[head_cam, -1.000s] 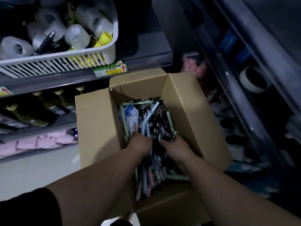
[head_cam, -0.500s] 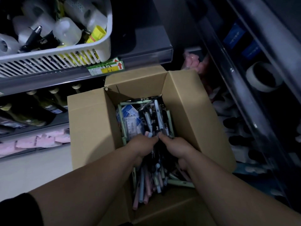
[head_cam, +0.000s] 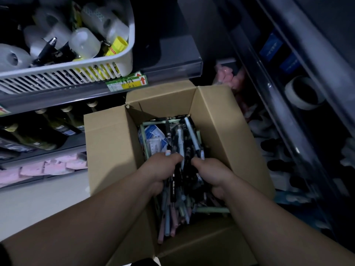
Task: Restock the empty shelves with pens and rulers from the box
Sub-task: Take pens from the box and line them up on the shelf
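Observation:
An open cardboard box (head_cam: 107,150) stands on the floor, filled with a heap of pens (head_cam: 184,143) in black, pale blue, pink and green, plus pale green rulers (head_cam: 211,209) along its sides. Both hands are inside the box. My left hand (head_cam: 163,169) grips a bunch of pens from the left. My right hand (head_cam: 211,175) grips the same bunch from the right, thumb near the left thumb. The fingers are hidden under the pens.
A white slotted basket (head_cam: 119,62) of tape rolls and glue sits on the grey shelf (head_cam: 172,60) above the box. Dark bottles (head_cam: 44,131) and pink packs (head_cam: 44,167) fill lower left shelves. A right-hand rack holds a tape roll (head_cam: 303,93) and dark items.
The hands closed in on the pile's middle and now clasp a bunch of pens between them. The view shifted slightly.

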{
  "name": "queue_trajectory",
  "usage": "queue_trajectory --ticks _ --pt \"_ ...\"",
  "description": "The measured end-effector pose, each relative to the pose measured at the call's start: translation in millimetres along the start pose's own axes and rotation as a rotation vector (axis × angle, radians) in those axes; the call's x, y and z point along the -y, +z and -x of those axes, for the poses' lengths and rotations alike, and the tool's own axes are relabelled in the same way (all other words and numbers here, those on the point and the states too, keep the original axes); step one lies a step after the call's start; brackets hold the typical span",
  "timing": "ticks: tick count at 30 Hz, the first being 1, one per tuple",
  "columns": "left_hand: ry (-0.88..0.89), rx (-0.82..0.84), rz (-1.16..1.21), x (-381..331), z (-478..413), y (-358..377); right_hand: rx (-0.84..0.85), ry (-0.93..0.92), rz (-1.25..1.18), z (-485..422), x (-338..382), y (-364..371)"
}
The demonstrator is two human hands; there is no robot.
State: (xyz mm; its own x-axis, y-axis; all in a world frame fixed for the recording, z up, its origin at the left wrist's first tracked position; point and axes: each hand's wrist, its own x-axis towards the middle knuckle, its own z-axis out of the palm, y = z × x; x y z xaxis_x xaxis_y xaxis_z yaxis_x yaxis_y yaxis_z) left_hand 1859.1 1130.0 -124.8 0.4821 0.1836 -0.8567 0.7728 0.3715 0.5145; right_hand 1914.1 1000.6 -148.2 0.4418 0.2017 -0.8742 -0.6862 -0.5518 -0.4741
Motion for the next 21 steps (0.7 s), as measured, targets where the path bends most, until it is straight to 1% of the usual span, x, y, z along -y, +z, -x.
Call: queue_trajectory --ticks 3,7,10,14,16,19,21 --pt "0.038 -0.007 -0.024 2.8 4.1 -2.0 -0.009 -0.031 0.031 5.9 0.7 2.4" --pt "0.138 -0.028 -0.08 11.2 8.9 -5.8 -0.016 -0.057 0.064 12.5 -1.7 3.7" --pt "0.235 0.0 -0.107 14.8 15.2 -8.6 -0.012 -0.149 0.064 20.9 -7.0 5.3" --pt "0.335 0.019 -0.143 15.7 25.6 -9.1 -0.033 -0.203 0.036 31.0 -12.3 6.2" --pt "0.387 0.02 -0.188 17.5 28.3 -8.6 -0.044 -0.265 0.032 35.4 -12.1 8.7" --pt "0.431 0.049 -0.21 19.0 31.9 -7.5 -0.038 -0.351 0.032 40.1 -11.8 11.0" --pt "0.44 0.065 -0.223 19.6 35.0 -9.4 -0.014 -0.359 0.003 43.6 -11.6 11.0"
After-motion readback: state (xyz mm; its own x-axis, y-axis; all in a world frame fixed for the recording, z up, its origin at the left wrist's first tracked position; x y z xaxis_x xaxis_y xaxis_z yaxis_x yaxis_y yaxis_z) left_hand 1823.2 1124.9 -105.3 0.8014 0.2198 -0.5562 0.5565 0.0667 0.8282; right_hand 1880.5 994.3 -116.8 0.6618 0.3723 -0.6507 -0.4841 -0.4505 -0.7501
